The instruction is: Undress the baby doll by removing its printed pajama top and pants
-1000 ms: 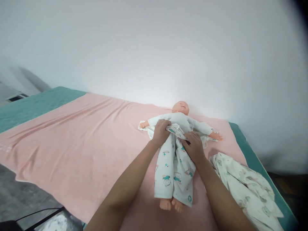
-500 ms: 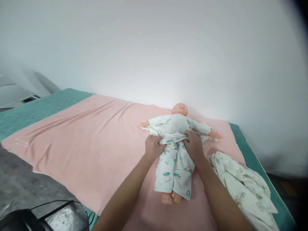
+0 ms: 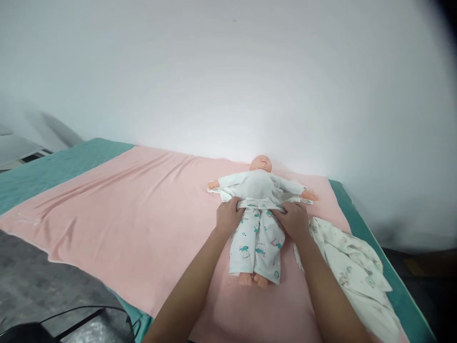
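on the pink towel-like blanket [image 3: 135, 205] spread over the teal bed [image 3: 53, 164], a small plastic baby doll [image 3: 260, 190] lies on its back with its head toward the white wall [image 3: 228, 71] and its bare feet toward me. it wears a white long-sleeved top and white printed pyjama trousers with teal animal figures [image 3: 257, 243]. my left hand [image 3: 229, 216] is clamped on the left end of the trousers' waistband, at the doll's hip, fingers curled over the fabric. my right hand [image 3: 294, 219] grips the other end of the same waistband on the opposite hip. the two hands sit apart, the doll's waist between them, the waistband stretched straight across just below the hem of the top. a crumpled white printed cloth [image 3: 352, 271] lies just beside my right forearm, near the bed's right edge.
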`<state>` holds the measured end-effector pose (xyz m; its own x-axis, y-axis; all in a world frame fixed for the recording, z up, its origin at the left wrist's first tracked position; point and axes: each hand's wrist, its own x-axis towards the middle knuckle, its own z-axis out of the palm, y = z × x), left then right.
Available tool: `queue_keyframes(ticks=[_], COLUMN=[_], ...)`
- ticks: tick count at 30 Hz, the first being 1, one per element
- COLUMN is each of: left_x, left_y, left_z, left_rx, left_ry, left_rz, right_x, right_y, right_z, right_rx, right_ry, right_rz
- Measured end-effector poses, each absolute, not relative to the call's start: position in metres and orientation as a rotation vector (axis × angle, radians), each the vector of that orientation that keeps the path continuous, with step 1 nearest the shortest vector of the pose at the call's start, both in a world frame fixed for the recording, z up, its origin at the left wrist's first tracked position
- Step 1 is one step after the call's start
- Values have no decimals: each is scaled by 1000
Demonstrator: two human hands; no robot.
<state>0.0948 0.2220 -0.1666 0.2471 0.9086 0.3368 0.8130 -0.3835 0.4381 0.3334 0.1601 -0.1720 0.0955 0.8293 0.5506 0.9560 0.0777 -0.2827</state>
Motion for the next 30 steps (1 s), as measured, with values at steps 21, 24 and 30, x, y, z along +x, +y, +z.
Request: queue_keyframes(ticks=[21,24,30], left_x=[89,82,78], left_y=[210,183,159], left_z=[-174,-177,-167], left_rx=[2061,2019,2056], left_ry=[1418,1392,1145], left_rz=[1059,1101,1046], right_x=[321,318,306], right_y=[158,153,135], right_z=[-172,-173,-163], right_rx=[-1816,-1761,-1412], right_ry=[-1446,-1373,-1542], right_rz=[30,63,172])
